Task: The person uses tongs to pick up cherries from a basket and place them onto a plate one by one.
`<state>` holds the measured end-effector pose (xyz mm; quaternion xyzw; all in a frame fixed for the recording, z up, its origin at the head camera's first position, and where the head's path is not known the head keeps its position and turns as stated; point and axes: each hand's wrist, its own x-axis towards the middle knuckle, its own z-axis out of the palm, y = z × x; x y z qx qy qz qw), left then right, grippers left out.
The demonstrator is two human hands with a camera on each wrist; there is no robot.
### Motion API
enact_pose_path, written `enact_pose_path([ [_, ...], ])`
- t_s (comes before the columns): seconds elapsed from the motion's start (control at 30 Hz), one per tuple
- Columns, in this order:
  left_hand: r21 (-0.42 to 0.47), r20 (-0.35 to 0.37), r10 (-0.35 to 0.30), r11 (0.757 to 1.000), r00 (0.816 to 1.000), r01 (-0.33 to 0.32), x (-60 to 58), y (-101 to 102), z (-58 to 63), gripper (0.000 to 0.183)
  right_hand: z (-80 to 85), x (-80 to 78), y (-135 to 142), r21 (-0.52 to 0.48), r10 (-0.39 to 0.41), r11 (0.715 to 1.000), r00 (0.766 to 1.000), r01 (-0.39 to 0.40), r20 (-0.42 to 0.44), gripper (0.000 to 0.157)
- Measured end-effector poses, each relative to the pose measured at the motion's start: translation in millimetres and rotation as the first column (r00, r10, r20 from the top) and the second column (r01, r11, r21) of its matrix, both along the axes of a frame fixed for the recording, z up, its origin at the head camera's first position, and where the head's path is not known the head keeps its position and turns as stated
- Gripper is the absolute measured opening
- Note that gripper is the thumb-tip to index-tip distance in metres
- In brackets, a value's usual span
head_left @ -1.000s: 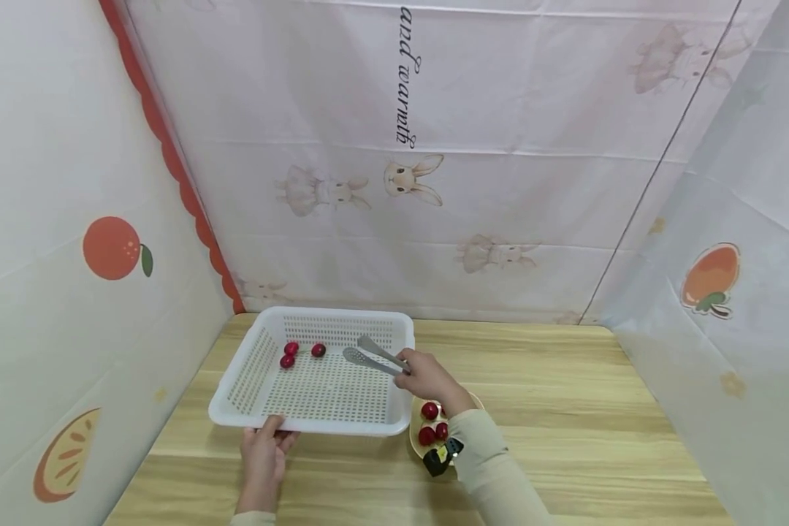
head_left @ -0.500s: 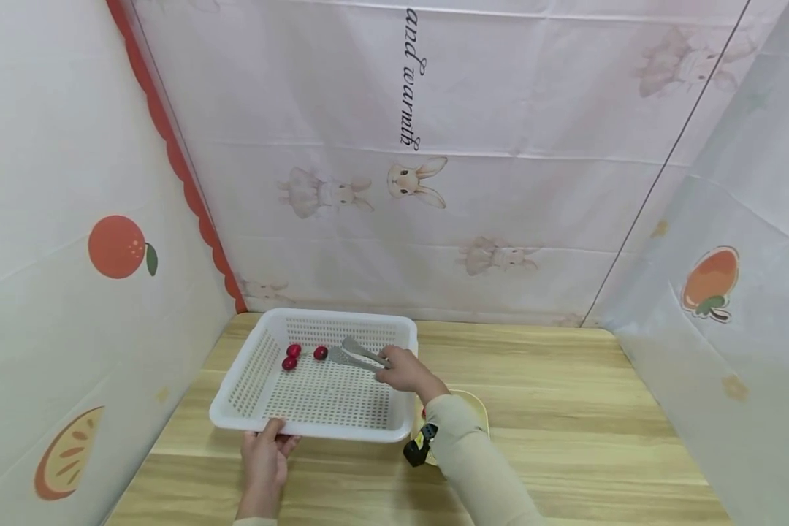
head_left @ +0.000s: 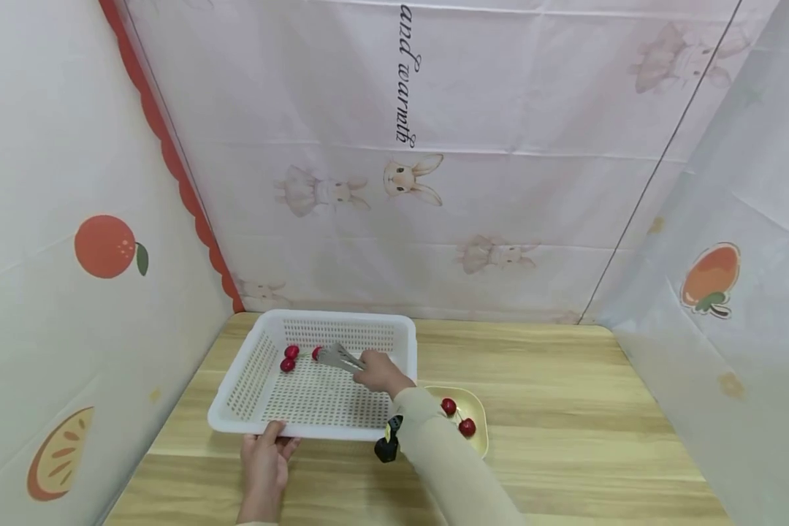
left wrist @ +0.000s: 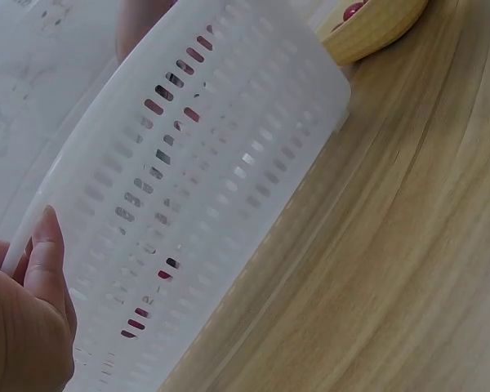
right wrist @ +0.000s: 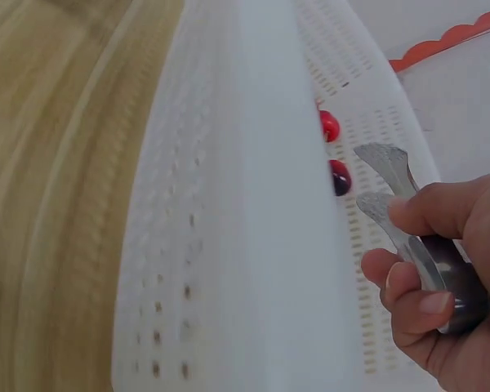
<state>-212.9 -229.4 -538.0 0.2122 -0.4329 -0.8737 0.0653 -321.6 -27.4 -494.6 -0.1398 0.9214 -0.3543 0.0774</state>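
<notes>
My left hand point(head_left: 263, 467) grips the front rim of a white perforated plastic basket point(head_left: 315, 432), thumb over the edge and fingers beneath. In my right hand point(head_left: 383, 374) are metal tongs point(head_left: 342, 358), reaching over the basket. In the right wrist view the tong tips stand a little apart. Toward the basket's back left lie red cherries: two close together, one cherry point(head_left: 292, 351) behind another cherry point(head_left: 287, 364), and a third cherry point(head_left: 316, 353) partly hidden by the tongs. Whether the tongs touch that third one I cannot tell.
A yellow dish point(head_left: 478, 443) sits right of the basket on the wooden table point(head_left: 565, 424). A front cherry point(head_left: 467, 427) and a rear cherry point(head_left: 448, 406) show in it; my right sleeve hides part. Cloth-covered walls stand at the back and both sides.
My right hand has moved left with the tongs, bringing their tips to the third cherry. The tips look closer together. More of the dish shows now; my left hand keeps its grip on the rim.
</notes>
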Motion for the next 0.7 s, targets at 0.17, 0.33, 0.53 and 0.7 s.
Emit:
enact_pose_path([
  [0.17,-0.017,-0.003,0.004,1.0,1.0,-0.005,-1.6,-2.7,-2.9,0.032,-7.1,-4.4,-12.4,0.029,-0.034,0.999,0.999,0.034,-0.001,0.009],
  [0.33,-0.008,-0.015,0.01,1.0,1.0,-0.01,1.1,-2.2,-4.3,0.032,-14.0,-6.1,-22.6,0.096,-0.093,0.991,0.995,0.096,-0.032,0.009],
  [0.53,-0.01,-0.022,0.031,0.999,0.999,-0.031,1.1,-2.7,-3.5,0.032,-11.1,-6.3,-38.2,0.134,-0.093,0.986,0.993,0.102,-0.072,0.008],
  [0.7,0.009,-0.038,0.037,0.999,0.999,-0.037,0.1,-5.1,-2.9,0.033,-9.6,-8.5,-48.8,0.182,-0.105,0.976,0.992,0.116,-0.069,0.011],
])
